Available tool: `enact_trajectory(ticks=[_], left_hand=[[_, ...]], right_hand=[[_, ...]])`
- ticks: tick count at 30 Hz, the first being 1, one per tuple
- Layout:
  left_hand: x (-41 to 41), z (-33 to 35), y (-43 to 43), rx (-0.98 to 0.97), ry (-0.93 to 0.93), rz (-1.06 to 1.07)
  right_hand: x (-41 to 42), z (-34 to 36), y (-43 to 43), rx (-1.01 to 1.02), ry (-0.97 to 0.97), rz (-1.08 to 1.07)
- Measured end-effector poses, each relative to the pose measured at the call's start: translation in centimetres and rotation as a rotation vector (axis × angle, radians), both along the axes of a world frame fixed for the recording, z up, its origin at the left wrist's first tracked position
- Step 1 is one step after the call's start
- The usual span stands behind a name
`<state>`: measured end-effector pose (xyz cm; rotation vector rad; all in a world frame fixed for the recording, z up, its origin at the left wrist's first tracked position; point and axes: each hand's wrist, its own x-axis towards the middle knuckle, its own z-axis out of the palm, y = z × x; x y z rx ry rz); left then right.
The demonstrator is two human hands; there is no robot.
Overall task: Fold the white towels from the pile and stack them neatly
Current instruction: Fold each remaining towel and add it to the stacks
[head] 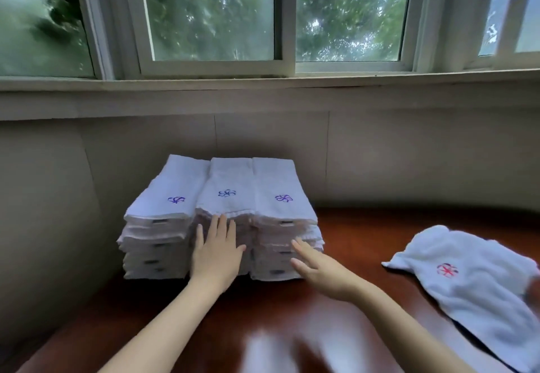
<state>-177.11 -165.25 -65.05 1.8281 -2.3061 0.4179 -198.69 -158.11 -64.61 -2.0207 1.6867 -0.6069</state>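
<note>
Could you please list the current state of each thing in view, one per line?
left stack: folded, piled neatly, purple emblem on top.
middle stack: folded, left hand flat against its front.
right stack: folded, right hand at its front.
loose towel: unfolded, rumpled, lying on the table's right side, red emblem up.
left hand: open, fingers spread.
right hand: open, empty.
table: glossy, bare in front.
window: shut, as far as visible.
</note>
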Motion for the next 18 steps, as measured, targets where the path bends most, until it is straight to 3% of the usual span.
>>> enact_trajectory(ticks=[3,6,12,18], left_hand=[[-4.4,-2.2,3.0,0.077,0.052,-0.148],[-9.7,-3.9,5.8,0.196,0.085,-0.279],[-19.6,-5.9,10.2,0.394,0.079,-0.487],[-25.7,-7.2,11.0,0.469,0.047,-0.625]], right_hand=[[-5.2,-3.5,4.9,0.048,-0.108,-0.238],[-9.6,-6.9,9.2,0.055,-0.052,-0.467],[-15.9,-6.8,13.1,-0.191,-0.072,-0.784],[-19.0,-7.6,13.7,-0.210,0.144,-0.889]])
